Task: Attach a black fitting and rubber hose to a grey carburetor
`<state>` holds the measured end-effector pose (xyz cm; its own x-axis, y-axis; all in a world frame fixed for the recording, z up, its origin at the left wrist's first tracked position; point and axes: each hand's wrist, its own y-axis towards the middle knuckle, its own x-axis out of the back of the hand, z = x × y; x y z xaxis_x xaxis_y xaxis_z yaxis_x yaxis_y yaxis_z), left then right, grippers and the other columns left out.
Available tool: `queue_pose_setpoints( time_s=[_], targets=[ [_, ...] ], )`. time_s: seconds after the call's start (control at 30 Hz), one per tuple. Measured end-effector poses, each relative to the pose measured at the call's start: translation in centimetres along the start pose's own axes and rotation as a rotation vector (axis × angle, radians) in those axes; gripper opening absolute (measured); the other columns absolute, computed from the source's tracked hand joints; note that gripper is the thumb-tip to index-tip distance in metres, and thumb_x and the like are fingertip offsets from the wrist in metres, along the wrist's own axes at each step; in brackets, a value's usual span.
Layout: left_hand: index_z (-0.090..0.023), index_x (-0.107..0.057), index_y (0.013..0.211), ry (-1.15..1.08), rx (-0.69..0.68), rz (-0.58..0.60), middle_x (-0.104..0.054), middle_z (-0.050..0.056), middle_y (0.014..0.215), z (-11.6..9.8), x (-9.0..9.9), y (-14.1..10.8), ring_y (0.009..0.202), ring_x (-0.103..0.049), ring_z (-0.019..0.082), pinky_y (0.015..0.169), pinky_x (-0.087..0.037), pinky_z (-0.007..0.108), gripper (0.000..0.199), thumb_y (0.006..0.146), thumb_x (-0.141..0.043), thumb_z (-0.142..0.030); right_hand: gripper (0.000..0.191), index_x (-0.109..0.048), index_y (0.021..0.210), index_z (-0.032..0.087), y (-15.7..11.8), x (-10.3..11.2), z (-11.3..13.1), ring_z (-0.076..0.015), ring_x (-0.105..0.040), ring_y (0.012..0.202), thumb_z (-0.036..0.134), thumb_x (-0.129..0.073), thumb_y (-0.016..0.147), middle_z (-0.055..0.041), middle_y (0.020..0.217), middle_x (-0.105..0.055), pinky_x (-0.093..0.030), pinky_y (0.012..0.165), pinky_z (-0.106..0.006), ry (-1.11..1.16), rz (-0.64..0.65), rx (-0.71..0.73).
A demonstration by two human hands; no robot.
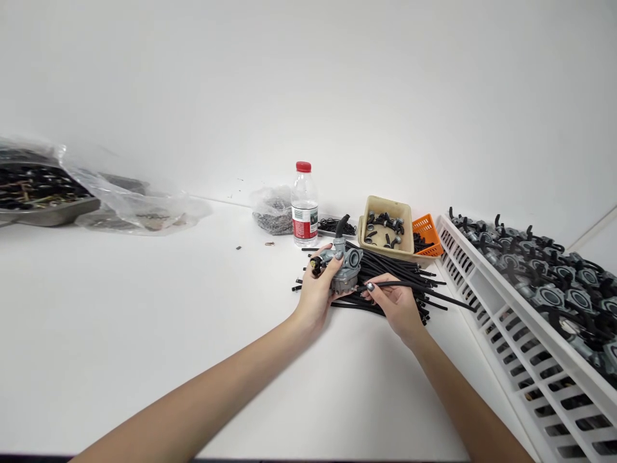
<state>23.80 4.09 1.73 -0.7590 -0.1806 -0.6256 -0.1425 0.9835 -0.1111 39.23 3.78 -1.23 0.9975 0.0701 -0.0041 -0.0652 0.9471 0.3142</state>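
Carburetor (346, 273) gripped in our left hand (315, 292), fingers wrapped round its grey body, held over the desk (144, 341). Our right hand (395, 307) pinches one black tube (431, 293) narrowly between thumb and fingers, its tip just beside the carburetor; both forearms reach in from the near edge. Loose black tubes (385, 267) lie under and right of the carburetor. Beyond it: tan tray (380, 204) of dark fittings (383, 226), orange basket (427, 226), water bottle (304, 206). White rack (463, 257) of more carburetors (549, 296) sits farther right.
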Motion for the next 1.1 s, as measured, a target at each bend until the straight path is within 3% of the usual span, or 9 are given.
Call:
queue_pose_setpoints(
  time_s=[0.33, 0.47, 0.57, 0.7, 0.8, 0.93, 1.03, 1.1],
  targets=[
    [-0.027, -0.06, 0.119, 0.017, -0.02, -0.045, -0.07, 0.002, 0.101, -0.1, -0.1, -0.4, 0.08, -0.07, 0.019, 0.054, -0.062, 0.027, 0.061, 0.066, -0.088, -0.034, 0.031, -0.074, 0.083, 0.023, -0.7, -1.0, 0.6, -0.0173, -0.073, 0.071, 0.052, -0.083, 0.076, -0.0017, 0.074, -0.073, -0.061, 0.08, -0.036, 0.067, 0.057, -0.05],
    [-0.026, -0.06, 0.117, 0.007, 0.004, -0.056, -0.07, 0.002, 0.099, 0.2, 0.0, -0.4, 0.077, -0.069, 0.017, 0.052, -0.06, 0.025, 0.058, 0.067, -0.088, -0.035, 0.029, -0.075, 0.083, 0.023, -0.6, -1.0, 0.4, -0.0182, -0.071, 0.07, 0.05, -0.083, 0.077, -0.0019, 0.074, -0.073, -0.062, 0.076, -0.037, 0.051, 0.053, -0.034],
    [-0.025, -0.06, 0.113, -0.004, 0.019, -0.017, -0.071, 0.0, 0.094, 0.3, 0.1, -0.4, 0.073, -0.068, 0.016, 0.052, -0.06, 0.023, 0.063, 0.062, -0.092, -0.04, 0.028, -0.074, 0.082, 0.022, -0.4, -1.0, -0.2, -0.0179, -0.068, 0.068, 0.049, -0.081, 0.077, -0.0031, 0.073, -0.072, -0.059, 0.069, -0.034, 0.026, -0.039, 0.005],
    [-0.026, -0.061, 0.113, 0.012, -0.006, 0.041, -0.072, -0.001, 0.094, 0.4, 0.2, -0.5, 0.074, -0.07, 0.017, 0.05, -0.058, 0.021, 0.071, 0.053, -0.096, -0.045, 0.038, -0.068, 0.084, 0.022, 0.0, -1.1, -0.2, -0.0147, -0.06, 0.062, 0.041, -0.091, 0.06, 0.0006, 0.071, -0.068, -0.048, 0.057, -0.028, 0.028, -0.271, 0.019],
    [-0.026, -0.063, 0.113, 0.021, 0.01, 0.074, -0.073, 0.0, 0.09, 0.4, 0.2, -0.7, 0.071, -0.07, 0.017, 0.046, -0.056, 0.021, 0.069, 0.055, -0.095, -0.044, 0.051, -0.058, 0.083, 0.024, 0.2, -1.0, 0.3, -0.0118, -0.054, 0.06, 0.036, -0.095, 0.051, 0.0045, 0.072, -0.061, -0.042, 0.054, -0.024, 0.071, -0.301, -0.021],
    [-0.024, -0.064, 0.114, 0.005, 0.06, 0.092, -0.074, 0.001, 0.091, 0.5, 0.0, -0.9, 0.068, -0.07, 0.018, 0.043, -0.058, 0.023, 0.058, 0.065, -0.089, -0.039, 0.065, -0.056, 0.103, 0.026, 0.0, -0.4, 0.6, -0.0129, -0.057, 0.071, 0.033, -0.095, 0.052, -0.0003, 0.099, -0.064, -0.047, 0.058, -0.025, 0.022, -0.287, -0.006],
    [-0.024, -0.064, 0.116, -0.005, 0.071, 0.103, -0.074, 0.001, 0.091, 0.5, 0.1, -0.9, 0.065, -0.069, 0.017, 0.044, -0.058, 0.023, 0.056, 0.067, -0.088, -0.038, 0.076, -0.057, 0.129, 0.03, -0.2, 0.3, 0.2, -0.0195, -0.062, 0.095, 0.037, -0.093, 0.062, -0.0093, 0.133, -0.057, -0.057, 0.075, -0.032, -0.126, -0.265, 0.03],
    [-0.025, -0.063, 0.118, 0.003, 0.06, 0.118, -0.075, 0.001, 0.091, 0.6, 0.2, -0.7, 0.065, -0.07, 0.017, 0.046, -0.058, 0.023, 0.062, 0.064, -0.09, -0.04, 0.074, -0.061, 0.136, 0.032, -0.3, 0.6, -0.2, -0.0241, -0.062, 0.109, 0.042, -0.089, 0.069, -0.0112, 0.146, -0.05, -0.058, 0.087, -0.037, -0.209, -0.23, 0.056]
  ],
)
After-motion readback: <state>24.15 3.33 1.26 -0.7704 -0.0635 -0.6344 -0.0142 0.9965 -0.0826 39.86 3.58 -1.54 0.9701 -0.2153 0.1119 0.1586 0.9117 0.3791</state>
